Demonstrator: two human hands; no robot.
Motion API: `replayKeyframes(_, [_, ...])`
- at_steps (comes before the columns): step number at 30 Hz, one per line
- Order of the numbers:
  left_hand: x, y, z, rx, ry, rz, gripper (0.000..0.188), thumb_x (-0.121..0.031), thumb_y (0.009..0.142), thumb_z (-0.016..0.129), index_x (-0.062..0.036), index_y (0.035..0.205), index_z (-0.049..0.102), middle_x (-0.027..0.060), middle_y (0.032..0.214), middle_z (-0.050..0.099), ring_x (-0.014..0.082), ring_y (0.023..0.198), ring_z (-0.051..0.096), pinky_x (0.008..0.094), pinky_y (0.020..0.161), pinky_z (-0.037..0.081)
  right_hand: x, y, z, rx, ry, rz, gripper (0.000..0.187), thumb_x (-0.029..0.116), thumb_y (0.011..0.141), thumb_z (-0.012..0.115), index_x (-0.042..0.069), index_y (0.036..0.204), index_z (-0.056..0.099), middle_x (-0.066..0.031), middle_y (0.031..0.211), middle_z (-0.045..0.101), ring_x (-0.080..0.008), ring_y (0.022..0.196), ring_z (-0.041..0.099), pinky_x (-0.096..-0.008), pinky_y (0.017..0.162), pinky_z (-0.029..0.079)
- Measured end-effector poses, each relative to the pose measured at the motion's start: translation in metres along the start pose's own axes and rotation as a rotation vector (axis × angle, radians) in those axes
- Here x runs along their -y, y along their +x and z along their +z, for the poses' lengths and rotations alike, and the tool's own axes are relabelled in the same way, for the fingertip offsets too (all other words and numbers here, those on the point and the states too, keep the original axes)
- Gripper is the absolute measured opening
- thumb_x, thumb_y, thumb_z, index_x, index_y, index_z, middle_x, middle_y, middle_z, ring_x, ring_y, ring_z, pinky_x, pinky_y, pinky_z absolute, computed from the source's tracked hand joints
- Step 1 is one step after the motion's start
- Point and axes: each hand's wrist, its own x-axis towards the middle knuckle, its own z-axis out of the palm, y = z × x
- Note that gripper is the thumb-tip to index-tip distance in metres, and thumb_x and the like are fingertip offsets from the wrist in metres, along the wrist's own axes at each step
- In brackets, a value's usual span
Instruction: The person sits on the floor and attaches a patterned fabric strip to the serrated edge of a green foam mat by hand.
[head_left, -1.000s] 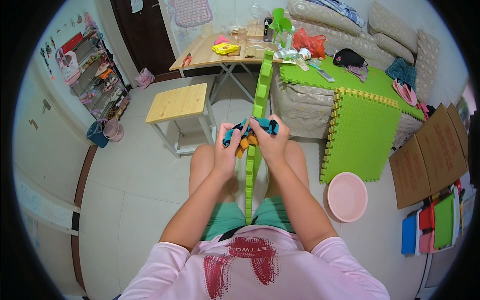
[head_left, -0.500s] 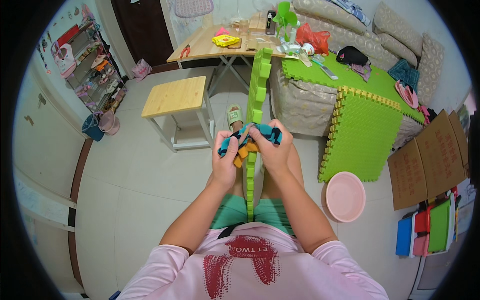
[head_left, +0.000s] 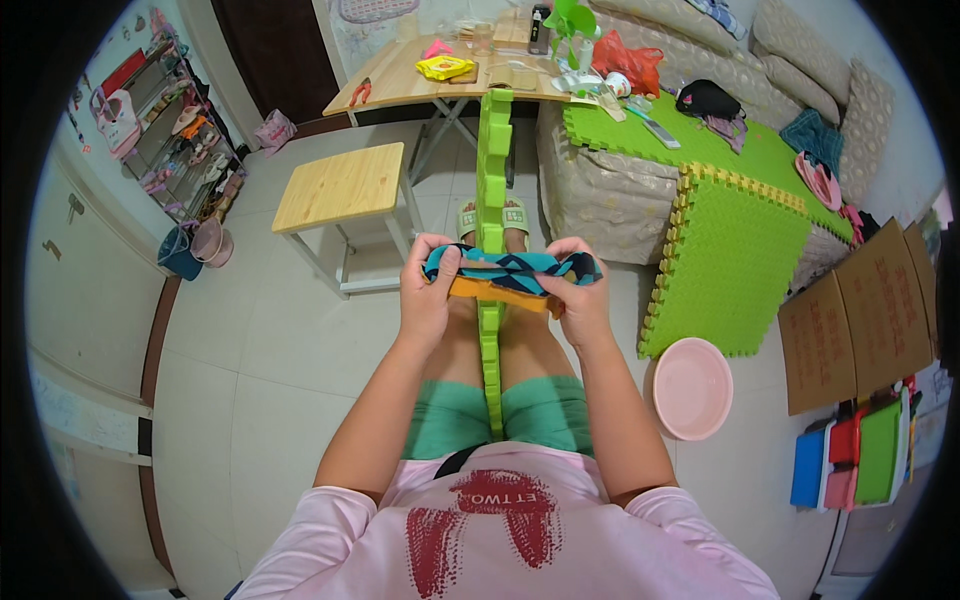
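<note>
A teal and black patterned cloth [head_left: 500,265] with an orange part along its lower side is stretched sideways between my hands; I cannot make out what kind of garment or cloth it is. Its left end is gripped by my left hand [head_left: 428,298], thumb on top. My right hand [head_left: 585,300] grips the other end, its thumb pressed on the fabric. Beneath the cloth, a green foam mat [head_left: 492,170] stands on edge between my legs, its notched rim up. Part of the mat is hidden behind the cloth.
A wooden-topped stool [head_left: 340,185] stands left, before a folding table [head_left: 410,85] holding pliers [head_left: 361,92] and a yellow packet [head_left: 444,68]. At right are more green foam mats [head_left: 730,265], a pink basin [head_left: 692,390], a cardboard box [head_left: 865,310] and coloured bins [head_left: 845,455].
My hands have moved apart, and the cloth between them has gone from bunched to stretched. The standing mat's far end has swung left, and both slippers now show beside it.
</note>
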Motion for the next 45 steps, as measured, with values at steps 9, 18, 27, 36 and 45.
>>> replayKeyframes(9, [0.018, 0.022, 0.005, -0.032, 0.327, 0.048, 0.015, -0.016, 0.091, 0.052, -0.0013, 0.090, 0.049, 0.0039, 0.077, 0.053, 0.0096, 0.074, 0.048, 0.0238, 0.068, 0.042, -0.012, 0.026, 0.016, 0.205, -0.192, -0.066, 0.020, -0.008, 0.066, 0.062, 0.001, 0.083, 0.055, -0.0016, 0.077, 0.056, -0.0079, 0.075, 0.052, -0.0216, 0.069, 0.042])
replayKeyframes(18, [0.007, 0.023, 0.009, -0.005, 0.050, -0.025, 0.017, -0.019, 0.091, 0.053, -0.0034, 0.094, 0.048, 0.0025, 0.083, 0.054, 0.0092, 0.078, 0.053, 0.0227, 0.072, 0.043, -0.043, 0.055, 0.001, -0.077, -0.222, -0.119, 0.015, -0.009, 0.068, 0.059, 0.000, 0.077, 0.052, -0.0018, 0.071, 0.057, -0.0089, 0.067, 0.052, -0.0233, 0.063, 0.043])
replayKeyframes(27, [0.040, 0.041, 0.017, -0.112, 0.356, 0.249, 0.016, -0.019, 0.092, 0.050, -0.0037, 0.092, 0.046, 0.0061, 0.077, 0.053, 0.0150, 0.067, 0.051, 0.0264, 0.064, 0.042, -0.062, 0.064, -0.009, -0.043, -0.280, -0.157, 0.014, -0.007, 0.075, 0.057, 0.001, 0.085, 0.053, -0.0008, 0.076, 0.056, -0.0079, 0.071, 0.051, -0.0217, 0.064, 0.043])
replayKeyframes(36, [0.061, 0.051, -0.001, -0.266, 0.711, 0.309, 0.015, -0.021, 0.092, 0.049, -0.0064, 0.092, 0.045, 0.0179, 0.070, 0.056, 0.0387, 0.065, 0.056, 0.0397, 0.056, 0.042, -0.049, 0.043, 0.035, 0.083, -0.433, -0.217, 0.016, -0.010, 0.079, 0.049, 0.002, 0.090, 0.049, -0.0001, 0.081, 0.051, -0.0077, 0.077, 0.048, -0.0207, 0.071, 0.039])
replayKeyframes(45, [0.043, 0.042, 0.008, -0.269, 0.458, 0.224, 0.010, -0.013, 0.092, 0.047, -0.0041, 0.090, 0.044, 0.0037, 0.075, 0.049, 0.0108, 0.069, 0.047, 0.0237, 0.063, 0.040, -0.116, 0.064, 0.011, 0.050, -0.586, -0.350, 0.027, -0.008, 0.074, 0.052, 0.005, 0.097, 0.049, -0.0187, 0.078, 0.058, -0.0386, 0.074, 0.057, -0.0391, 0.062, 0.044])
